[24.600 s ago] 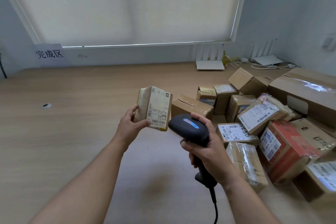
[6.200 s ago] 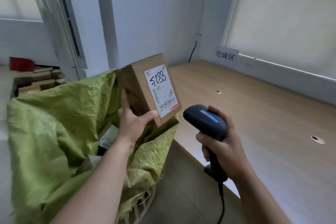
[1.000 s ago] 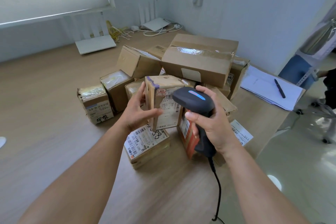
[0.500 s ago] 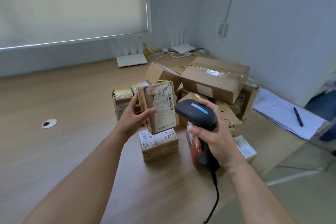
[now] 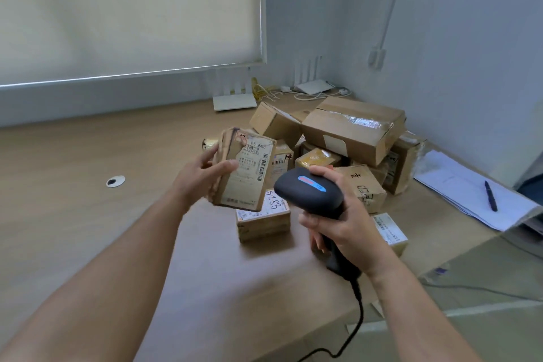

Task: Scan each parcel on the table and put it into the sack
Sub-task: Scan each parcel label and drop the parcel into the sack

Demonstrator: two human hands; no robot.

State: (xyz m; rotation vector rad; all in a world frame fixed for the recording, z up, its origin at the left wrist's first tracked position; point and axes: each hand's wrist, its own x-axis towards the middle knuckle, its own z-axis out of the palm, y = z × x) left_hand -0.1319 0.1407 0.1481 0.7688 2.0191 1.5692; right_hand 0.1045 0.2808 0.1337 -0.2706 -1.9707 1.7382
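My left hand (image 5: 202,176) grips a small brown parcel (image 5: 246,173) upright in the air, its white label facing me. To its right, my right hand (image 5: 343,223) holds a black corded barcode scanner (image 5: 308,191), head aimed toward the parcel's label. Below them a small box marked 5288 (image 5: 264,217) lies on the wooden table (image 5: 88,214). A heap of cardboard parcels (image 5: 352,126) fills the far right corner of the table. The sack is out of view.
A flat labelled parcel (image 5: 389,231) lies near the table's right edge. Papers with a pen (image 5: 490,195) rest at the far right. Two white routers (image 5: 233,101) and cables sit along the back wall. A round cable hole (image 5: 115,181) lies at the left.
The view has swung left and up. My left hand has lifted the parcel a little higher and tilted it, and the scanner stays pointed at it.
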